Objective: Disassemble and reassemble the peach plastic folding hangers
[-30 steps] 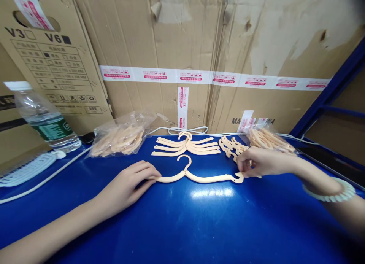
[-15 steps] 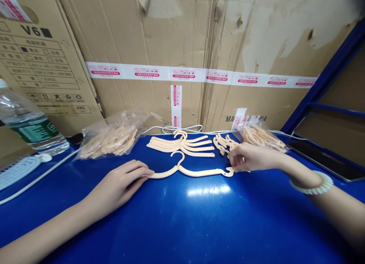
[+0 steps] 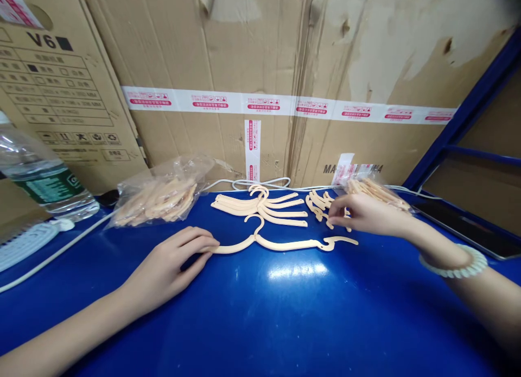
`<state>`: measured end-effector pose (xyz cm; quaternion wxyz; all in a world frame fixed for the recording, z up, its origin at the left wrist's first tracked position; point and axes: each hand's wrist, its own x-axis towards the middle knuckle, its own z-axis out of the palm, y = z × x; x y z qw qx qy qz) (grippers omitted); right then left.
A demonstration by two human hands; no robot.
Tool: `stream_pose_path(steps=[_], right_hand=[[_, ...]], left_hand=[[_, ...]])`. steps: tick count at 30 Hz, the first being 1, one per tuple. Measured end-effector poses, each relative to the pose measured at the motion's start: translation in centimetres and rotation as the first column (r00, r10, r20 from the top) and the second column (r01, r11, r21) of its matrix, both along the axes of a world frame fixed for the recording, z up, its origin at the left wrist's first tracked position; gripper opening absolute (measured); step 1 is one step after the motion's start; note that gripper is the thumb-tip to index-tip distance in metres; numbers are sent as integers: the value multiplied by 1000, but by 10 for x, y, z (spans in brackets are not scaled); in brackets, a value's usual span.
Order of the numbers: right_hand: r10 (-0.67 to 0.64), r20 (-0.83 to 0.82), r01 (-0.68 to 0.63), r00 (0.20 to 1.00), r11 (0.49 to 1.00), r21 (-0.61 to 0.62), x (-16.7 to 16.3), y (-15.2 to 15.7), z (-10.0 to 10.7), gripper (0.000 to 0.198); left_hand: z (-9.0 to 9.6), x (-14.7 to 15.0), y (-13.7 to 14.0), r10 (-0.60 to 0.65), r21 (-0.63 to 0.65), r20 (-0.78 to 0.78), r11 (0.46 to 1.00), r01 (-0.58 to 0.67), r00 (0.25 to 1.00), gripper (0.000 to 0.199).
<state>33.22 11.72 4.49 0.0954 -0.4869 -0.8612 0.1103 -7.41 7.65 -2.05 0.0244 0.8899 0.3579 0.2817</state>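
A cream hanger [image 3: 285, 246] lies unfolded on the blue table, its hook pointing away from me. My left hand [image 3: 179, 263] grips the tip of its left arm between thumb and fingers. At the right arm's end sits a small curved hook piece [image 3: 330, 243], its thin tail pointing right. My right hand [image 3: 364, 217] is over a small pile of similar hook pieces [image 3: 318, 203], fingers bent and slightly apart; its fingertips partly cover the pieces. Behind the hanger, several more cream hangers [image 3: 280, 208] are stacked with their hooks together.
Clear plastic bags of cream parts lie at left [image 3: 158, 198] and right [image 3: 376, 195]. A water bottle [image 3: 44, 176] and a white brush-like object [image 3: 28, 241] are at far left. A dark tablet-like slab [image 3: 464, 227] lies at right. Cardboard [image 3: 203, 138] stands behind, with a white cable [image 3: 228, 182] along it.
My right hand has let go of the hook piece at the hanger's right end and moved up and away to the pile. My left hand stays on the left arm.
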Motion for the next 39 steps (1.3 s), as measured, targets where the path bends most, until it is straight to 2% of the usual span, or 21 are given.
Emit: stream_pose_path(steps=[2,4,8,12,15,19,27,34,39], right_hand=[[-68,-61,78,996,982,173,2,2,2,33],[-142,-128,174,982,942,286,5,4,2,32],[-251,-244,326,937,880,345,11,8,-2,29],[-266,-281,362,922,851,380,13,10,-6,25],[-254,-275,349,927,852,390,10,11,-8,26],[-197,-207,268,958,872,411,3,10,-10,30],[-104,-168,171,980,871,461,-5,11,-20,26],[-84,-193,161,978,889,429,-8,15,-35,20],[-46,-193,123,980,905,407,-14,13,-37,19]], left_hand=[[1,1,-1,3,4,9,1000,-3,1000,21],[2,2,-1,0,7,15,1000,0,1000,22],[3,2,-1,1,22,20,1000,-1,1000,22],[3,0,-1,-12,38,4,999,12,1000,21],[2,-1,-1,-19,49,-8,999,20,1000,21],[1,-3,-1,-25,59,-14,998,25,1000,21],[1,-2,-1,-21,63,-37,998,24,999,22],[1,-1,-1,-19,86,-27,996,21,999,22],[2,0,-2,-27,77,-27,997,29,999,22]])
